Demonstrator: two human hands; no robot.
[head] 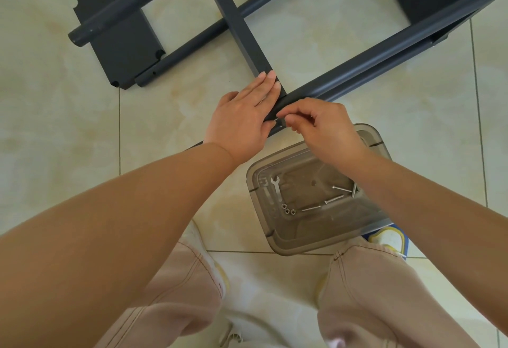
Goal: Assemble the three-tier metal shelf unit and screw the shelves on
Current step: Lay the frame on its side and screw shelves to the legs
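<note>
- Soft, even daylight is filling the head view; I cannot tell which side it is coming from.
- The glossy floor tiles (68, 133) are giving off a pale sheen but no hard glare.
- My forearms are throwing only faint, diffuse shadows, and the dark metal tube (384, 53) is carrying a thin highlight along its top.
- The clear plastic tray (264, 182) is catching dull reflections on its rim, yet the screws (334, 199) inside are staying readable.
- The wide lens is bending the tile joints toward the edges and swelling my left forearm at the lower left.
- My knees at the bottom are looking slightly soft; the centre, around my left hand (242, 122) and right hand (324, 124), is holding sharp.
</note>
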